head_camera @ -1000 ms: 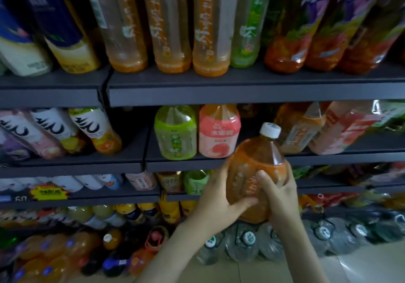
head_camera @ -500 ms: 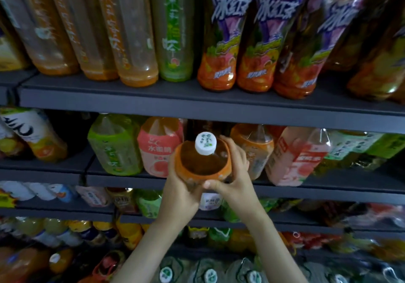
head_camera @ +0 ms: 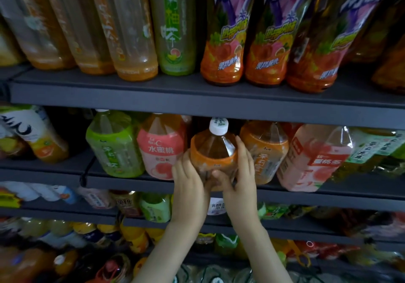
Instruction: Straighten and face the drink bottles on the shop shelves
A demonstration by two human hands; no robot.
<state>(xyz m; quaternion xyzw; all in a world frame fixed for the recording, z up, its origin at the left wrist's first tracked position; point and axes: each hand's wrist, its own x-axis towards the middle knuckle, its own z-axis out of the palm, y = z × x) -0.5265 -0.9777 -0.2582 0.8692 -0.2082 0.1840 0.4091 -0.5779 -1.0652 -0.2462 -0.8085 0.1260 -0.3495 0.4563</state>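
An orange-labelled tea bottle (head_camera: pixel 213 151) with a white cap stands at the front of the second shelf (head_camera: pixel 135 184), between a pink peach drink bottle (head_camera: pixel 162 146) and another orange-labelled bottle (head_camera: pixel 266 149). My left hand (head_camera: pixel 189 179) grips its left side. My right hand (head_camera: pixel 240 177) wraps its right side, thumb across the lower front. The bottle's base is hidden behind my hands.
A green tea bottle (head_camera: pixel 114 144) stands left of the pink one, and a pink peach bottle (head_camera: pixel 315 157) leans at the right. The top shelf (head_camera: pixel 197 98) carries tall orange, green and purple-labelled bottles. Lower shelves hold several smaller drinks.
Both hands have carried the orange bottle up from below the shelf and set it upright in the gap on the second shelf. The view moved closer and to the right.
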